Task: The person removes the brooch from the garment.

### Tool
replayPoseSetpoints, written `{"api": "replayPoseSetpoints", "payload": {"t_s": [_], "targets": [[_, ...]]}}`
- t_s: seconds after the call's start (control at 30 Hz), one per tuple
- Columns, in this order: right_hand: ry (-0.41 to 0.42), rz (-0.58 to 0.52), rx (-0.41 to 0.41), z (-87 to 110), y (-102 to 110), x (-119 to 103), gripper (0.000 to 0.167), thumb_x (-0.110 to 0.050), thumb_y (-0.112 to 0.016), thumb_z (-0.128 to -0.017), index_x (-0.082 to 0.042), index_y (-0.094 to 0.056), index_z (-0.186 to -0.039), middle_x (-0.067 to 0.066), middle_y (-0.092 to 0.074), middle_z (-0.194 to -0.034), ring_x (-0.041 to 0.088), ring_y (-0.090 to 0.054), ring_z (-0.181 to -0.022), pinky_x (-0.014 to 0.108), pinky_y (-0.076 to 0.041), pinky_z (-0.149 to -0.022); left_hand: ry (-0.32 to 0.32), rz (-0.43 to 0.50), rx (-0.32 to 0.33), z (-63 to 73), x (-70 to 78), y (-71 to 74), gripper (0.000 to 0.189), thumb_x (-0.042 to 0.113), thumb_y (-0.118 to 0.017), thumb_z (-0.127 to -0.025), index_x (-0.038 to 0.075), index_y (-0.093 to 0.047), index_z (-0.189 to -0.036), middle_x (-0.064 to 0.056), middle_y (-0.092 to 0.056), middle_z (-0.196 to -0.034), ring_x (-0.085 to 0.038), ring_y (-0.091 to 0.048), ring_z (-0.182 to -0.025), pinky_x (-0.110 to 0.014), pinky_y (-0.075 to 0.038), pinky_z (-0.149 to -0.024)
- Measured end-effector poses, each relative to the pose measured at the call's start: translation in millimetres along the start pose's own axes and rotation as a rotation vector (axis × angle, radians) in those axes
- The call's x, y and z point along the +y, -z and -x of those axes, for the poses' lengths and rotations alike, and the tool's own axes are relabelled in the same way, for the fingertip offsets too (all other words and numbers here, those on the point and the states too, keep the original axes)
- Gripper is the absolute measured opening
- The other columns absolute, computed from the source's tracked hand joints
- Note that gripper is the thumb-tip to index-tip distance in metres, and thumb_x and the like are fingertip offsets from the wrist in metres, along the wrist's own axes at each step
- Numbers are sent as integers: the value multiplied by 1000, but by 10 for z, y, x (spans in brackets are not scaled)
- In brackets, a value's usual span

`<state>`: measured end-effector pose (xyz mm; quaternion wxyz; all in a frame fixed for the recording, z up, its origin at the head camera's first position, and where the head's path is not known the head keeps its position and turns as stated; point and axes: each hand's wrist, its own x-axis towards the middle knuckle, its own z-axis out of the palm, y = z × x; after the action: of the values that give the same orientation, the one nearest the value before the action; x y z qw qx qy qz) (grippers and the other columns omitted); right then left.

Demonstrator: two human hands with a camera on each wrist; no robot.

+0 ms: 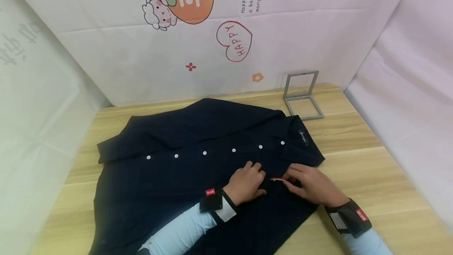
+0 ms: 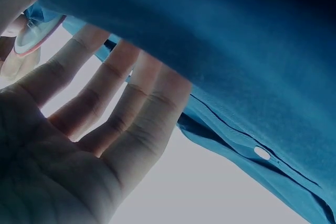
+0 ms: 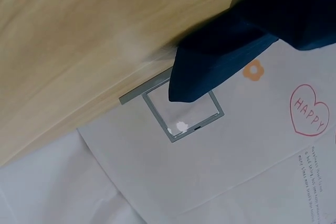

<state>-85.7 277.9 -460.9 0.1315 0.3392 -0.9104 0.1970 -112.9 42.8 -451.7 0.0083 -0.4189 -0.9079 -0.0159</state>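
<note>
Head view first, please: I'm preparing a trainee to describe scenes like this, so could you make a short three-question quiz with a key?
1. How many white buttons show in a row on the dark shirt in the head view?
2. True or false: the grey frame is folded shut.
3. Which hand pinches the red-rimmed badge?
(a) left
(b) right
(c) neither

Key:
1. Six.
2. False; it stands open, one half upright and the other lying down.
3. (b), the right hand.
</note>
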Motion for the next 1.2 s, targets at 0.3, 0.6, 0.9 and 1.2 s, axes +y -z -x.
{"api": "replayPoseSetpoints", "payload": {"t_s": [0.3, 0.6, 0.9, 1.2], "targets": [[-3, -2, 9, -1, 6, 11, 24, -11, -82, -73, -24, -65, -83, -16, -57, -82, -6, -49, -70, 10, -43, -61, -2, 14, -2, -13, -12, -28, 40, 49, -73, -84, 17, -71, -108, -1, -64, -108, -15, -58, -87, -22, -52, -63], [-14, 0, 22, -9, 44, 11, 24, -9, -82, -72, -22, -65, -83, -15, -56, -80, -5, -49, -69, 10, -42, -60, 0, 8, -7, -19, -14, -39, 39, 49, -74, -84, 18, -71, -106, -1, -63, -106, -15, -57, -85, -22, -51, -63], [-8, -9, 20, -81, 45, -19, 23, -10, -81, -75, -24, -65, -84, -16, -54, -80, -5, -47, -69, 10, -41, -60, -11, 35, -23, 1, -90, -9, 42, 52, -71, -85, 18, -71, -109, 0, -64, -105, -13, -57, -83, -21, -50, -62], [59, 23, 60, -368, 135, -101, 18, -13, -79, -78, -23, -66, -84, -14, -59, -84, -3, -50, -68, 13, -43, -61, 84, 182, 115, 181, -425, 166, 40, 53, -70, -86, 18, -72, -105, 3, -67, -97, -8, -60, -74, -23, -51, -63]]}}
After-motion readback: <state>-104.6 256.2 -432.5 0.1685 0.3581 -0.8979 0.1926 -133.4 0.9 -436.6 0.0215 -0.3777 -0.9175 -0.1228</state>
